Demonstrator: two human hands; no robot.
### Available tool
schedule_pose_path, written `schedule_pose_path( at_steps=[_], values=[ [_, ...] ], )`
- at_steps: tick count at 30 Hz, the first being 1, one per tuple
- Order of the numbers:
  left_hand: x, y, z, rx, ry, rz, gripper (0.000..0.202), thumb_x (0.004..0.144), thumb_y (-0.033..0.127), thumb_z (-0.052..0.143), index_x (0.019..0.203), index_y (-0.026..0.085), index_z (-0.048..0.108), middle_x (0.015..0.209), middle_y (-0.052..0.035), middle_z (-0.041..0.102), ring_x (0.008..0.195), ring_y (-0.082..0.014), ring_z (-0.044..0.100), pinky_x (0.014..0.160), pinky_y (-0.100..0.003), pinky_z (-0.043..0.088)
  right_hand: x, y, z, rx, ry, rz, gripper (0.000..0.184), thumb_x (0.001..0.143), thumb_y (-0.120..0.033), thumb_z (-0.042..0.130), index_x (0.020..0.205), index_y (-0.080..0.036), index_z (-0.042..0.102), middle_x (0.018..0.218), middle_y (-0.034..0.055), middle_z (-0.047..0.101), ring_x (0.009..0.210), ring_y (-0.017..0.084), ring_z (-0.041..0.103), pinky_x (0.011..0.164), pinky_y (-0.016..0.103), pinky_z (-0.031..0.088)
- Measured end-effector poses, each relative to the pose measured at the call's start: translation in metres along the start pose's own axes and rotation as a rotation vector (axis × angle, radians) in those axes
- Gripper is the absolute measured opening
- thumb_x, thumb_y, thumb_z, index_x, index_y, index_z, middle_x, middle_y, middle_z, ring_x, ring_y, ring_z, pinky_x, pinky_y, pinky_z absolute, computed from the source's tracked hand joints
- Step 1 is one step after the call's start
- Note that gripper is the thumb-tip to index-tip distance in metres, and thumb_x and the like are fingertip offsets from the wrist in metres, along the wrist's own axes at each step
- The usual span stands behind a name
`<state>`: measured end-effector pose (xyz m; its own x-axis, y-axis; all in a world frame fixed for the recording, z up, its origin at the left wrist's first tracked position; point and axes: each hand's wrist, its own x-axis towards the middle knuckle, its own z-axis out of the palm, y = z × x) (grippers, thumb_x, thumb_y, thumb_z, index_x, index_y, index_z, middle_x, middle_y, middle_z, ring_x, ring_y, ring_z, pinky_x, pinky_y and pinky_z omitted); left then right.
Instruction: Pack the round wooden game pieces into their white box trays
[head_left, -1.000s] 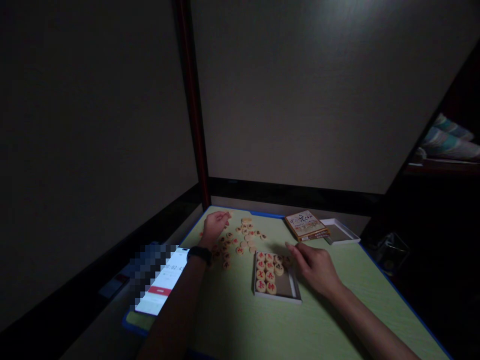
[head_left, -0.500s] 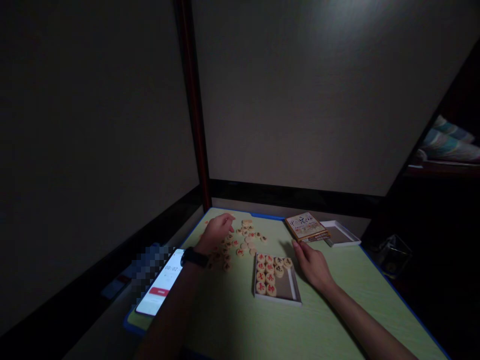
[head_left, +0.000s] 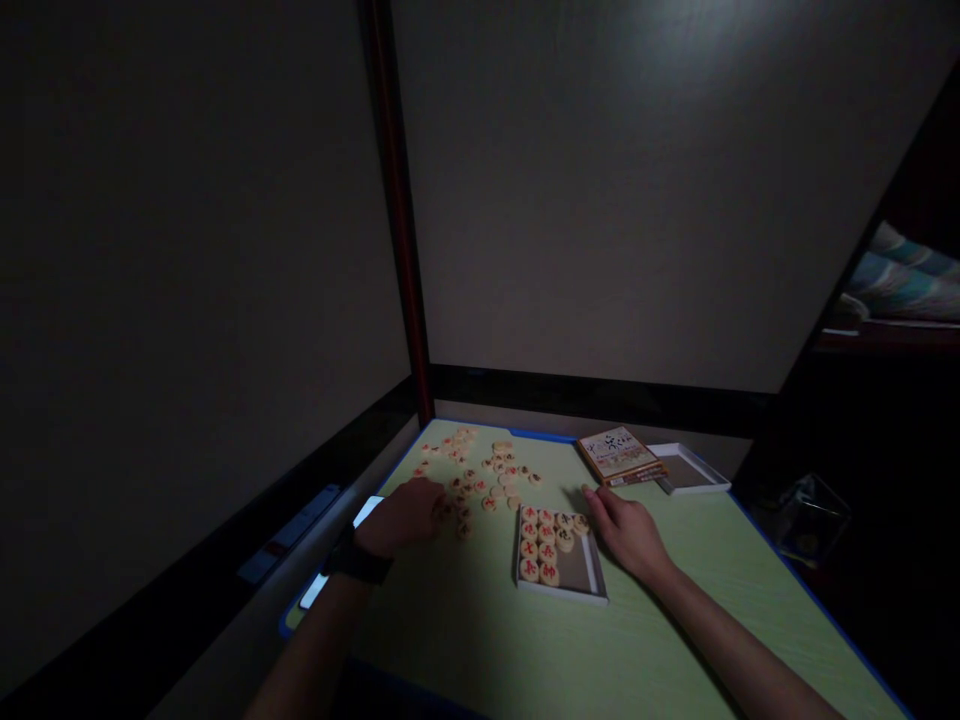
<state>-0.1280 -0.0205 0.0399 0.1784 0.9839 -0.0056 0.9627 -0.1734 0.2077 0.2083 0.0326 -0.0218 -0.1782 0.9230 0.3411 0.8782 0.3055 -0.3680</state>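
A shallow white tray (head_left: 581, 580) on the green table top (head_left: 480, 640) holds several round cream game pieces (head_left: 538, 545) with red marks. My right hand (head_left: 628, 535) lies flat on the table against the tray's right rim, fingers stretched out. More loose round pieces (head_left: 487, 470) are scattered to the tray's upper left. My left hand (head_left: 401, 515), with a dark band on its wrist, rests at the near edge of that scatter with fingers curled downward; whether anything is in them is hidden.
A lit phone (head_left: 339, 555) lies at the table's left edge, partly under my left forearm. An orange box (head_left: 621, 455) and a white box lid (head_left: 688, 468) sit at the back right. A dark wooden post (head_left: 401, 230) rises behind the table. The room is dim.
My left hand has drawn back from the far pieces toward me, to the near side of the scatter. My right hand has slid slightly off the tray to its right edge.
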Motion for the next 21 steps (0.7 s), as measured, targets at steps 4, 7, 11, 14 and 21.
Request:
schedule_pose_path(
  at_steps=[4, 7, 11, 14, 21],
  values=[
    [-0.002, 0.004, 0.006, -0.003, -0.027, 0.021, 0.022, 0.066, 0.014, 0.056, 0.086, 0.018, 0.064, 0.098, -0.0083, 0.067, 0.094, -0.0245, 0.06, 0.077, -0.03, 0.042, 0.0, 0.0, 0.0, -0.005, -0.01, -0.006, 0.055, 0.099, -0.05, 0.02, 0.082, -0.02, 0.063, 0.075, 0.0105, 0.073, 0.071, 0.024, 0.069, 0.062, 0.028, 0.039],
    [-0.002, 0.008, 0.008, -0.003, -0.036, 0.027, 0.019, 0.068, 0.012, 0.052, 0.082, 0.018, 0.063, 0.092, -0.0077, 0.067, 0.089, -0.0237, 0.06, 0.077, -0.031, 0.042, 0.0, -0.001, -0.002, -0.031, -0.02, -0.011, 0.054, 0.1, -0.048, 0.02, 0.082, -0.02, 0.062, 0.074, 0.0097, 0.073, 0.07, 0.023, 0.069, 0.062, 0.027, 0.039],
    [-0.001, 0.011, 0.011, -0.009, -0.039, 0.053, 0.015, 0.071, 0.011, 0.05, 0.077, 0.018, 0.062, 0.086, -0.007, 0.065, 0.082, -0.0217, 0.059, 0.076, -0.03, 0.043, -0.001, -0.003, -0.002, -0.039, -0.022, -0.007, 0.053, 0.1, -0.048, 0.021, 0.082, -0.02, 0.062, 0.074, 0.0093, 0.072, 0.069, 0.022, 0.068, 0.062, 0.027, 0.038],
    [0.0, 0.013, 0.012, -0.017, -0.029, 0.071, 0.014, 0.072, 0.012, 0.05, 0.077, 0.019, 0.061, 0.087, -0.0065, 0.065, 0.084, -0.021, 0.058, 0.075, -0.029, 0.042, 0.0, -0.003, -0.003, -0.04, -0.022, 0.005, 0.053, 0.1, -0.048, 0.021, 0.081, -0.02, 0.062, 0.072, 0.0096, 0.072, 0.069, 0.023, 0.067, 0.062, 0.028, 0.038],
    [0.002, 0.016, 0.01, -0.086, -0.016, 0.055, 0.008, 0.071, 0.016, 0.055, 0.075, 0.018, 0.061, 0.084, -0.0056, 0.065, 0.08, -0.021, 0.059, 0.069, -0.028, 0.04, 0.001, 0.0, -0.001, 0.033, 0.014, 0.01, 0.057, 0.099, -0.052, 0.02, 0.077, -0.021, 0.062, 0.071, 0.0091, 0.071, 0.068, 0.023, 0.066, 0.062, 0.028, 0.039]
  ],
)
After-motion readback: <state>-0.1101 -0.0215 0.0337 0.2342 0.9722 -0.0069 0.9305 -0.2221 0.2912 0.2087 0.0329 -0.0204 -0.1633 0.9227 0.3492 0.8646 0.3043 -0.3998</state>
